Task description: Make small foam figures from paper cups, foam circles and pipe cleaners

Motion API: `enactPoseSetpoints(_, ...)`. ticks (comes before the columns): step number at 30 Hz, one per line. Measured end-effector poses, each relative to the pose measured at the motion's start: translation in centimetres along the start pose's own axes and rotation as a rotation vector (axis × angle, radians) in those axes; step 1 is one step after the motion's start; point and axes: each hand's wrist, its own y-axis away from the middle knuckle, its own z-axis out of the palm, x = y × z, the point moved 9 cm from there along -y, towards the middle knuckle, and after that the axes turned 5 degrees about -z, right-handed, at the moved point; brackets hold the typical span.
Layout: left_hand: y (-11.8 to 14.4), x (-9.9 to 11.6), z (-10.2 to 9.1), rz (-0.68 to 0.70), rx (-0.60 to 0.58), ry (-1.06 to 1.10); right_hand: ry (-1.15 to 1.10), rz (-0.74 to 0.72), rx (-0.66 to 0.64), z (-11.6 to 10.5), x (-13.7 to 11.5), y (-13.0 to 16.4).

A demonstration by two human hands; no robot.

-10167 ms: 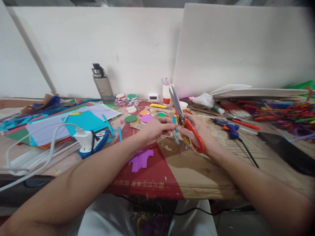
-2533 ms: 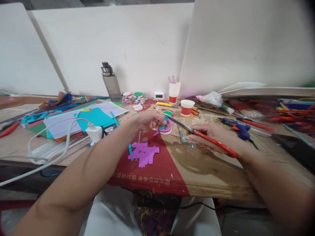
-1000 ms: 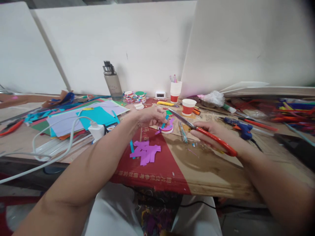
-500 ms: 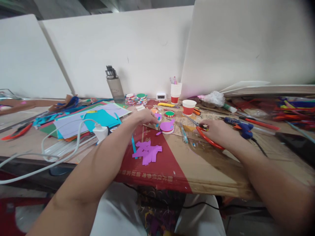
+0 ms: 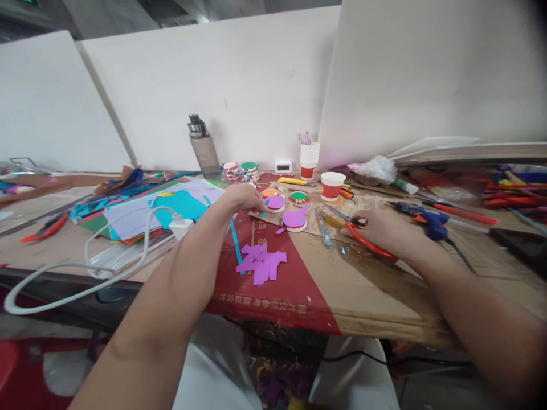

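Observation:
My left hand (image 5: 248,197) is at the left edge of a round white piece with a purple paper top (image 5: 274,203), its fingers bent together on the rim. A small blue tab shows on that top. A second purple-topped round piece (image 5: 294,220), with purple tabs sticking out, lies just nearer and to the right. My right hand (image 5: 376,224) is closed around orange-red-handled scissors (image 5: 371,245), whose blades point away to the left. Beyond are a green-topped disc (image 5: 298,197) and an orange-topped one (image 5: 270,193). Cut purple strips (image 5: 262,263) lie in front.
A blue strip (image 5: 236,245) and a pen (image 5: 324,229) lie near the hands. Paper cups (image 5: 333,187), a bottle (image 5: 203,145) and a small clock (image 5: 283,166) stand behind. A white cable (image 5: 145,250) loops at left; a glue gun (image 5: 429,222) lies right.
The purple-topped piece at my left hand was tilted and partly covered by the fingers; now it lies flatter and shows more. My right hand keeps the scissors. The view has shifted slightly.

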Motion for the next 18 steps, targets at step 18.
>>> enactPoseSetpoints(18, 0.0, -3.0, 0.9, -0.167, -0.063, 0.167, -0.050, -0.021, -0.089, 1.2, 0.0, -0.5)
